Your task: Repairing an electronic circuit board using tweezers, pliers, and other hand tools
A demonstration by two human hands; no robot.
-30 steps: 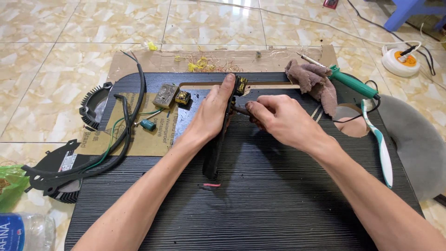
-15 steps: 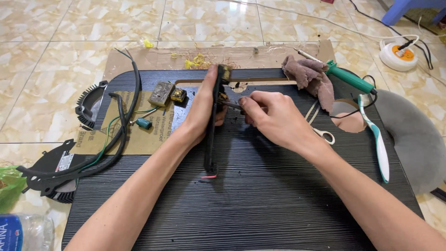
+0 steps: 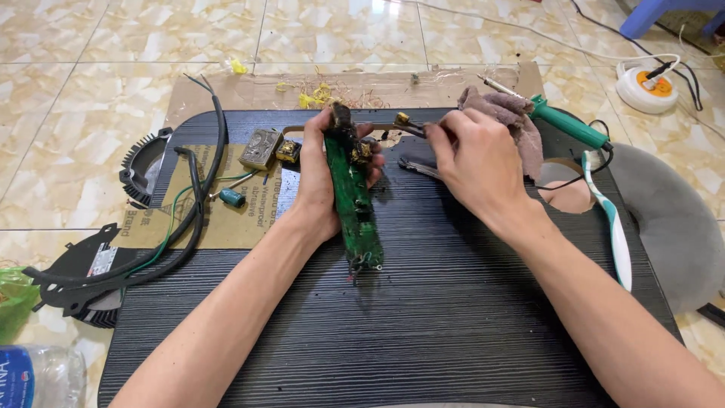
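left hand (image 3: 321, 177): I see it clenched round the green circuit board (image 3: 352, 198), thumb and fingers wrapping the upper end.
board position: stood on its long edge, tilted, over the black ribbed mat (image 3: 423, 317), lower end near the mat's middle.
right hand (image 3: 472, 162): I read it as pinching a thin dark tool (image 3: 411, 127); tip carries a small yellow part (image 3: 402, 118), just beside the board's top.
near right hand: brownish rag (image 3: 502, 113), green-handled soldering iron (image 3: 566, 121), toothbrush (image 3: 612, 227).
left side: black cables (image 3: 192, 204), metal-cased component (image 3: 261, 148), teal capacitor (image 3: 232, 198) on cardboard (image 3: 226, 219).
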